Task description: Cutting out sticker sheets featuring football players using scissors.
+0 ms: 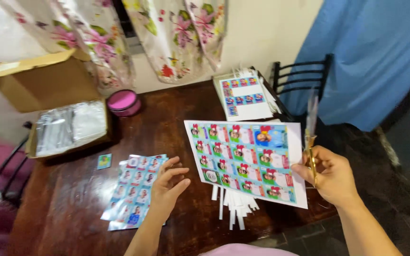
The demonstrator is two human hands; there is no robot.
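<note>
While the right hand (pixel 330 178) is clenched around a pair of gold-handled scissors (pixel 311 137), the blades rise nearly upright, tips pointing up and away from the person, the long axis running almost vertical with a slight lean; the blades are blurred. Its thumb and fingers (pixel 304 171) touch the right edge of a large printed sheet (pixel 247 159) of colourful cartoon stickers, which lies on the dark wooden desk (pixel 72 199) with its long side slanting down toward the right and its near right corner reaching past the desk edge. Thin white paper strips (pixel 233 206) lie fanned out under the sheet's near edge. The left hand (pixel 167 182) hovers released, fingers spread, grasping nothing, above the right edge of a stack of bluish sticker sheets (pixel 136 189) lying lengthwise toward the person. A small cut sticker (pixel 104 161) lies just beyond that stack. Farther back sit a pink round tin (pixel 123 102), an open cardboard box (pixel 67 125) of clear bags, and another sticker sheet (pixel 243 97) on a white pile.
</note>
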